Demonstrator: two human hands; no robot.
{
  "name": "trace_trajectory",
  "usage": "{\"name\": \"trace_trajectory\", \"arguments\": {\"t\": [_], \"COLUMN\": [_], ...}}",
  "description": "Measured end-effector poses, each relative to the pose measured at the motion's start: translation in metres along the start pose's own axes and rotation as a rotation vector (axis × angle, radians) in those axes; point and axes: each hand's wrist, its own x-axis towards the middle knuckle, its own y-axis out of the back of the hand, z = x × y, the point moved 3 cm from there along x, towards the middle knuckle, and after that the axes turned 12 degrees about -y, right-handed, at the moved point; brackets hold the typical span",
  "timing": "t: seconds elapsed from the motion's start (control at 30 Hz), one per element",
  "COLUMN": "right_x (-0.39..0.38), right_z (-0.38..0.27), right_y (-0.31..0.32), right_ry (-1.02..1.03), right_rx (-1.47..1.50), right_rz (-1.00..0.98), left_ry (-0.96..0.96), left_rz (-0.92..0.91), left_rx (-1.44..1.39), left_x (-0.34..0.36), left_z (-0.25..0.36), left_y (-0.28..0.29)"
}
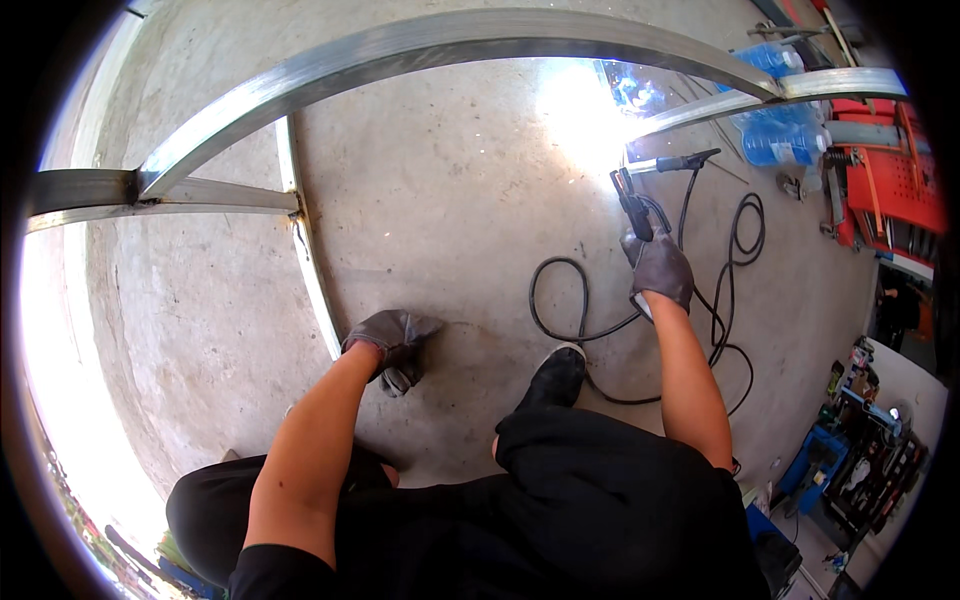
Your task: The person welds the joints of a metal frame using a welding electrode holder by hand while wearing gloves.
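My right hand (660,262), in a dark leather glove, grips a black electrode holder (630,200), pointed up at the steel frame. A brilliant white-blue glare at the joint washes out the detail above it. A black-and-silver clamp-like fitting (690,163) with a cable sits just right of the holder. My left hand (392,340), also gloved, is low over the concrete, fingers loosely bent apart with nothing visible in them, near an upright-looking steel bar (310,270) of the frame. The curved top beam (450,40) crosses the upper view.
Black cables (750,230) loop over the concrete floor (200,330) around my booted foot (550,380). Blue water jugs (785,140), loose rods and a red tool cart (885,190) stand at right. A cluttered shelf with tools (870,450) is at lower right.
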Motion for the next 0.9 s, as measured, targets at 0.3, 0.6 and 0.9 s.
{"name": "trace_trajectory", "arguments": {"t": [0.3,0.6,0.9], "right_x": [-0.009,-0.018,0.009], "right_z": [0.018,0.014,0.021], "right_y": [0.005,0.008,-0.002], "right_ry": [0.013,0.036,0.061], "right_rx": [0.040,0.033,0.088], "right_rz": [0.021,0.009,0.092], "left_ry": [0.151,0.429,0.242], "left_rz": [-0.052,-0.183,-0.073], "left_rx": [-0.307,-0.702,-0.467], "left_x": [-0.016,-0.032,-0.034], "left_z": [0.045,0.071,0.086], "left_y": [0.031,0.050,0.064]}}
